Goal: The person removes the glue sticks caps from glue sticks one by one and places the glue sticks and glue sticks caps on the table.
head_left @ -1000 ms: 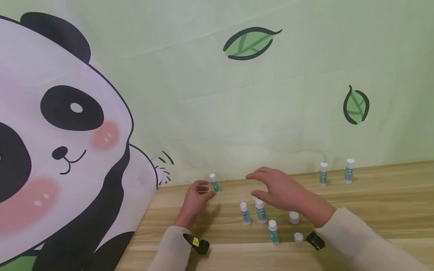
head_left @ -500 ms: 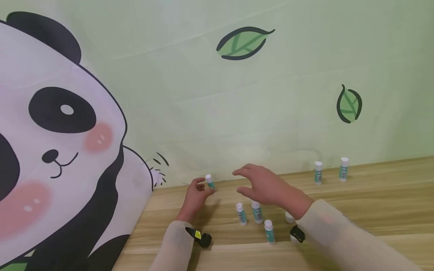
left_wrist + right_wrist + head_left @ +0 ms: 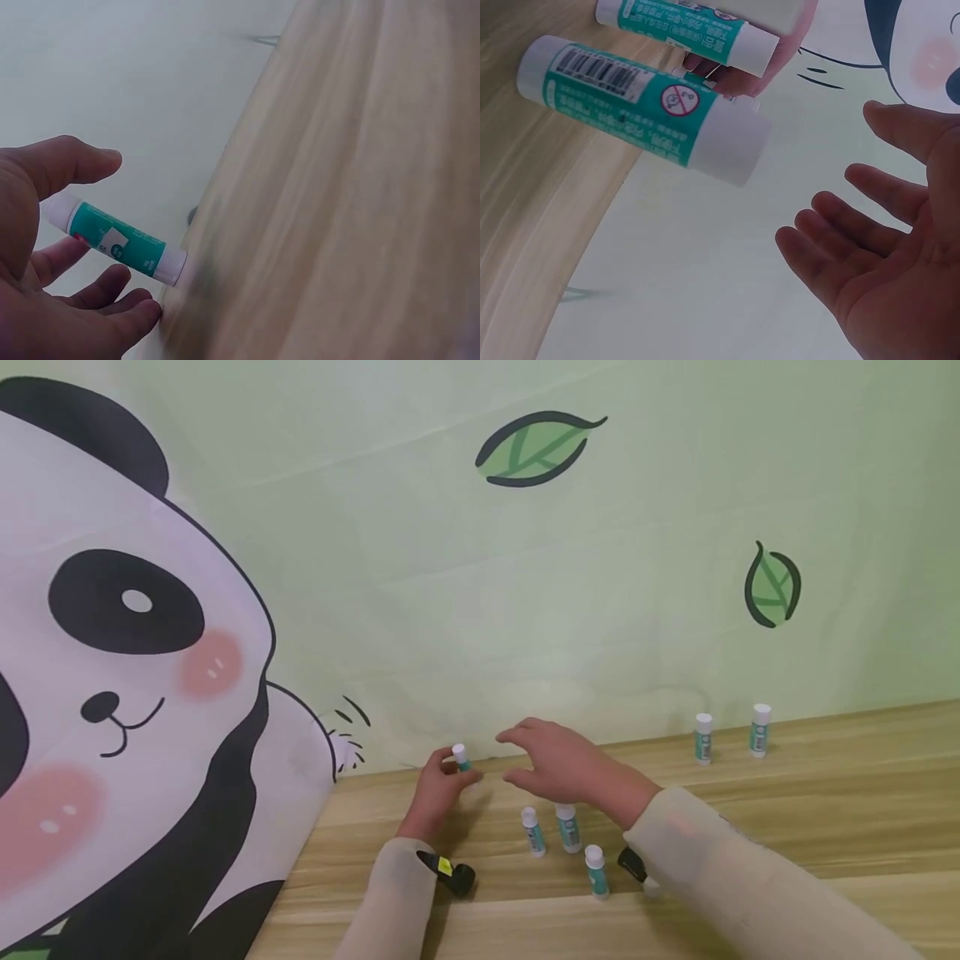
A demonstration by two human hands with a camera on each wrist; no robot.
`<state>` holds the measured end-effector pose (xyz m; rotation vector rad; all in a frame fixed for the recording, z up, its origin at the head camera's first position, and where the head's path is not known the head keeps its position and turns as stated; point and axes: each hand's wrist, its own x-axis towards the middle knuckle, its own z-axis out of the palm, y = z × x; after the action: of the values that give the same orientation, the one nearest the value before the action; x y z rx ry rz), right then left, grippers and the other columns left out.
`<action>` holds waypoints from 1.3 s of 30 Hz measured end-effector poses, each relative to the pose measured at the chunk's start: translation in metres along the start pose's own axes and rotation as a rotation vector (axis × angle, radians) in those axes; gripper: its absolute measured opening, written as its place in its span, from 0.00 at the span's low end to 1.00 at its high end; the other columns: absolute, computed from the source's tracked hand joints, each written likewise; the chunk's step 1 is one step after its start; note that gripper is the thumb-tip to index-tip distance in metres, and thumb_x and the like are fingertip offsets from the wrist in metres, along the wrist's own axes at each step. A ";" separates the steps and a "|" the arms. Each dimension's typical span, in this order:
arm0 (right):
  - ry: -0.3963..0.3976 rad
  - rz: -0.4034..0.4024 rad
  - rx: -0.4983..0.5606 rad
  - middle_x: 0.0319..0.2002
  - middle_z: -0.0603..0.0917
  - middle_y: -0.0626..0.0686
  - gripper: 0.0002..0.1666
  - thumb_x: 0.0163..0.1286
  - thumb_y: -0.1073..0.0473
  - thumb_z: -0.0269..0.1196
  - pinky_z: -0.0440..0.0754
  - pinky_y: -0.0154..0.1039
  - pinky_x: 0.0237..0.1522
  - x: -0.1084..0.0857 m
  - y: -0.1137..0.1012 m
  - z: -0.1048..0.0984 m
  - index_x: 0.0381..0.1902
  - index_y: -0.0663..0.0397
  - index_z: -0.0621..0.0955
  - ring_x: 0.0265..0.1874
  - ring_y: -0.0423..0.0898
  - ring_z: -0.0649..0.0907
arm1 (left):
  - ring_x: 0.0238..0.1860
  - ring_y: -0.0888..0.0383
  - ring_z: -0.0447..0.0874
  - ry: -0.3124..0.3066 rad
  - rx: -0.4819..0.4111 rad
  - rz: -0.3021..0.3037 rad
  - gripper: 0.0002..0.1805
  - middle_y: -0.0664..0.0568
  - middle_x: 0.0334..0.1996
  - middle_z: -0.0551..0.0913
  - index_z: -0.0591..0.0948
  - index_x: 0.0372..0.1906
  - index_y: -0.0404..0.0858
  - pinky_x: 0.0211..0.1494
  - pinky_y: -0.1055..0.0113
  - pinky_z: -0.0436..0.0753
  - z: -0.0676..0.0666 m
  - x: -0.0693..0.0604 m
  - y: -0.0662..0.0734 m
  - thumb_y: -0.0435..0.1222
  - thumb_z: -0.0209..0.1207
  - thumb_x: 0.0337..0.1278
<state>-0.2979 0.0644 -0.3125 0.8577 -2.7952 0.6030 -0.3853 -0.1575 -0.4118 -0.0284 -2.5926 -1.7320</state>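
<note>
At the left of the head view, my left hand (image 3: 437, 791) is around a glue stick (image 3: 461, 758) with a white cap and teal label. In the left wrist view that glue stick (image 3: 120, 238) lies between thumb and fingers; a gap shows below the thumb (image 3: 79, 165), and the fingers are loosely bent. My right hand (image 3: 558, 762) hovers with spread fingers to its right, holding nothing. Below that hand stand three glue sticks: one on the left (image 3: 533, 832), one in the middle (image 3: 568, 829) and one in front (image 3: 597, 871). Two of this kind appear large in the right wrist view.
Two more glue sticks stand at the back right, one left (image 3: 702, 739) and one right (image 3: 760, 731). A white cap (image 3: 652, 888) is partly hidden by the right sleeve. The wooden table (image 3: 825, 802) meets a green backdrop (image 3: 420, 635) printed with a panda.
My right hand has moved left, toward the left hand. The left hand has closed in around its glue stick. The right sleeve now hides one loose white cap and part of another.
</note>
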 end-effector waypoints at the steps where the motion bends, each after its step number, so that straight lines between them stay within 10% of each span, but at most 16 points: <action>1: -0.006 0.005 -0.002 0.64 0.75 0.56 0.30 0.69 0.49 0.62 0.75 0.51 0.63 0.001 -0.001 0.000 0.65 0.54 0.73 0.63 0.54 0.76 | 0.60 0.45 0.72 -0.005 -0.004 -0.004 0.34 0.38 0.60 0.74 0.66 0.66 0.40 0.64 0.47 0.71 0.000 0.001 0.000 0.40 0.66 0.55; 39: -0.044 -0.041 -0.028 0.64 0.74 0.59 0.32 0.69 0.49 0.62 0.74 0.49 0.64 0.011 -0.011 0.004 0.66 0.58 0.71 0.63 0.55 0.75 | 0.48 0.53 0.79 -0.032 0.052 0.163 0.18 0.43 0.47 0.84 0.80 0.54 0.33 0.54 0.59 0.79 0.009 0.003 0.008 0.32 0.62 0.58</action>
<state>-0.3010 0.0488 -0.3097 0.9316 -2.8108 0.5437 -0.3880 -0.1461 -0.4078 -0.2605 -2.5737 -1.6226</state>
